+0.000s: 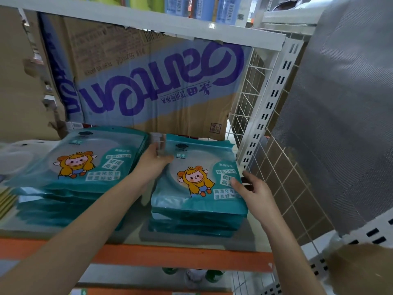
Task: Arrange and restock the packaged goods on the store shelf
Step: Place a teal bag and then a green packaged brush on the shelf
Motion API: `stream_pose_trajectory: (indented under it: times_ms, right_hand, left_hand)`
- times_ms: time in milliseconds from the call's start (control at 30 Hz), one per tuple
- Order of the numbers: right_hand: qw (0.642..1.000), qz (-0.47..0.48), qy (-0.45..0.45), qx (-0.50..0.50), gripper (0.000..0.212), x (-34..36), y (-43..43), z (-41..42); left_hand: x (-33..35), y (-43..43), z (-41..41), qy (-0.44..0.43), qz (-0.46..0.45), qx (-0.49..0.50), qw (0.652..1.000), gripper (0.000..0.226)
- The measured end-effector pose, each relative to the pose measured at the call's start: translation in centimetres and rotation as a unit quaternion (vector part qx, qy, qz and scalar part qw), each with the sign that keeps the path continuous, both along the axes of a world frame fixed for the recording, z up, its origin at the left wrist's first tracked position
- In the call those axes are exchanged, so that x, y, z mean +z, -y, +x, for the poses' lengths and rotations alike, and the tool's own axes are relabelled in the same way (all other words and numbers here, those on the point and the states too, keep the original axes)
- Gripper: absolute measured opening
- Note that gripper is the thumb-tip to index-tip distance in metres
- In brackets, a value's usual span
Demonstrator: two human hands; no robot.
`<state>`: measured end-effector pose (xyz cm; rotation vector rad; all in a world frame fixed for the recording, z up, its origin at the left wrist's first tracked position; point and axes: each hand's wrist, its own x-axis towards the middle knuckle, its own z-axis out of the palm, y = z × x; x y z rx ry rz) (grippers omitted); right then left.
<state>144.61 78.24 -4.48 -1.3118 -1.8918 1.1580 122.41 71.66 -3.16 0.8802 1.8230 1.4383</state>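
Two stacks of packets lie on the shelf (170, 256). From the right stack (197, 188), the left stack (85, 167) sits at 9 o'clock, the cardboard box (148, 81) stands behind at 12, and the wire panel (248, 99) at 3. The left hand (153, 162) touches its 10 o'clock corner, the right hand (255, 192) its 3 o'clock edge.

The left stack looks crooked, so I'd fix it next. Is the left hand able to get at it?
Likely yes: the left hand is at the right stack's far-left corner, and the left stack lies uncovered just beside it.
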Motion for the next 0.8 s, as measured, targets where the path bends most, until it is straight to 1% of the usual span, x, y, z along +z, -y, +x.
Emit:
stream_pose_trajectory:
  times_ms: [67, 133, 167, 200, 333, 500, 600, 667, 700, 733, 767, 800]
  right_hand:
    - [0.999, -0.024, -0.018, 0.02, 0.046, -0.2, -0.1, -0.3]
    - [0.998, -0.037, -0.04, 0.037, 0.025, -0.4, -0.1, -0.4]
    - [0.997, -0.04, -0.048, 0.04, 0.016, -0.5, -0.2, -0.5]
    - [0.997, -0.041, -0.052, 0.043, 0.013, -0.6, -0.2, -0.6]
    - [0.997, -0.031, -0.056, 0.049, 0.017, -0.6, -0.4, -0.7]
    - [0.997, -0.021, -0.038, 0.061, 0.018, -0.5, -0.4, -0.7]
    - [0.997, -0.02, -0.032, 0.068, 0.018, -0.4, -0.5, -0.6]
    - [0.997, -0.032, -0.03, 0.068, 0.015, -0.6, -0.4, -0.5]
    - [0.997, -0.032, -0.025, 0.063, 0.021, -0.7, -0.4, -0.5]
    - [0.998, -0.024, -0.01, 0.051, 0.033, -0.7, -0.5, -0.4]
    - [0.999, -0.005, 0.011, 0.03, 0.047, -0.7, -0.5, -0.3]
    - [0.999, 0.023, 0.025, 0.013, 0.056, -0.5, -0.5, -0.2]
  left_hand:
    - [-0.6, 0.3, 0.6, 0.048, -0.01, -0.009, 0.999, 0.038]
    - [-1.2, 0.4, 1.0, 0.073, -0.02, -0.017, 0.997, 0.043]
    - [-1.4, 0.4, 1.1, 0.077, -0.023, -0.02, 0.997, 0.044]
    - [-1.5, 0.4, 1.1, 0.079, -0.025, -0.022, 0.996, 0.044]
    - [-1.6, 0.3, 0.9, 0.084, -0.028, -0.027, 0.996, 0.035]
    - [-1.6, 0.2, 0.9, 0.095, -0.022, -0.033, 0.995, 0.034]
    - [-1.5, 0.2, 1.1, 0.091, -0.019, -0.022, 0.995, 0.037]
    - [-1.3, 0.3, 1.3, 0.094, -0.017, -0.023, 0.995, 0.041]
    - [-1.1, 0.4, 1.4, 0.096, -0.015, -0.028, 0.995, 0.041]
    - [-0.9, 0.5, 1.4, 0.091, -0.009, -0.032, 0.995, 0.04]
    - [-0.5, 0.7, 1.4, 0.075, 0.004, -0.033, 0.997, 0.04]
    - [-0.1, 0.8, 1.3, 0.04, 0.018, -0.031, 0.999, 0.043]
